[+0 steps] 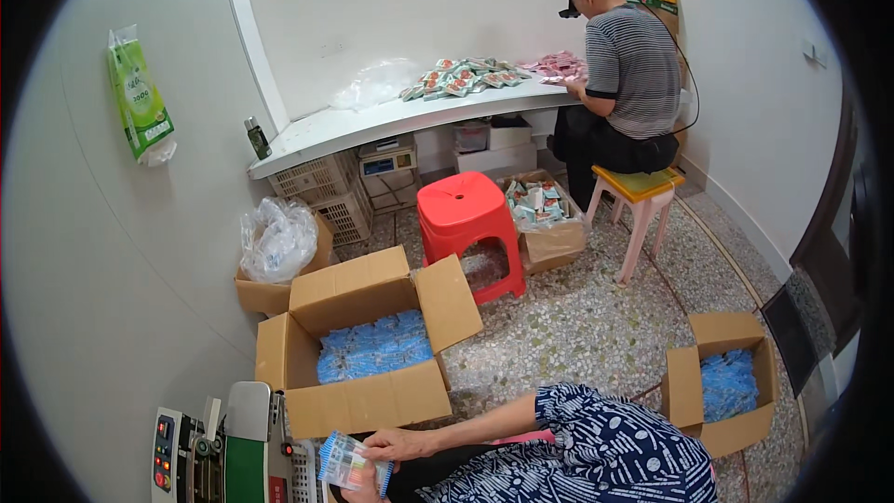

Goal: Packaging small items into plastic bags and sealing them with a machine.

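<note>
Both hands are at the lower edge, close to my lap. A small clear packet (341, 461) with blue edges and coloured contents is between them. My right hand (402, 444) reaches in from the patterned sleeve and closes over the packet's near side. Partly cut off below, my left hand (366, 486) grips the same packet from underneath. Just beyond them lies a white plastic basket (303, 470), mostly hidden. A machine with a green belt (244, 468) and a button panel (165, 455) stands to the left of the hands.
Open cartons of blue packets stand ahead (368, 402) and at right (721, 434). A red stool (466, 200) is beyond. At a white table (321, 135) piled with packets (466, 77), another person (633, 65) sits on a pink stool (638, 210).
</note>
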{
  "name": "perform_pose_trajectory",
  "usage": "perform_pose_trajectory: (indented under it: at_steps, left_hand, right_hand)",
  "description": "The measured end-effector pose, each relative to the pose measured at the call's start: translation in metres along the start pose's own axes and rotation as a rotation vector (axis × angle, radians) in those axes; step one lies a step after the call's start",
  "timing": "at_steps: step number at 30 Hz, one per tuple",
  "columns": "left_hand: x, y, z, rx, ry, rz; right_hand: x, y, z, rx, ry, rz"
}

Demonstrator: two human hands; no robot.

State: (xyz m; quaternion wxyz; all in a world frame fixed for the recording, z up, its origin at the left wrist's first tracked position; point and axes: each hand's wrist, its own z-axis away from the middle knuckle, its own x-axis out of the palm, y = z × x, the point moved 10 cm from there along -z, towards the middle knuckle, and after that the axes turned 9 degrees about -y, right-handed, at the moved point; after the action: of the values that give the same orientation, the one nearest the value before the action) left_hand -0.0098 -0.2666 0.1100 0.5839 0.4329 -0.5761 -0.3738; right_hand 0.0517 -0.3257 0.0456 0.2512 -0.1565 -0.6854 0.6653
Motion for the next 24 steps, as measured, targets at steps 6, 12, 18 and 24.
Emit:
perform_pose_trajectory:
  at_steps: [6, 12, 18, 24]
  left_hand:
    - [-0.015, -0.007, -0.005, -0.050, 0.078, -0.200]
    - [-0.035, -0.024, -0.007, -0.083, 0.113, -0.116]
    - [-0.041, -0.033, -0.002, -0.162, 0.100, -0.141]
    - [-0.051, -0.028, 0.003, -0.234, 0.179, -0.236]
  right_hand:
    - [-0.010, 0.003, 0.001, 0.010, 0.017, -0.009]
    - [-0.014, 0.015, -0.007, -0.015, 0.017, -0.010]
    - [-0.012, 0.015, -0.012, -0.089, 0.022, -0.024]
    - [-0.006, 0.021, -0.018, -0.055, -0.045, -0.048]
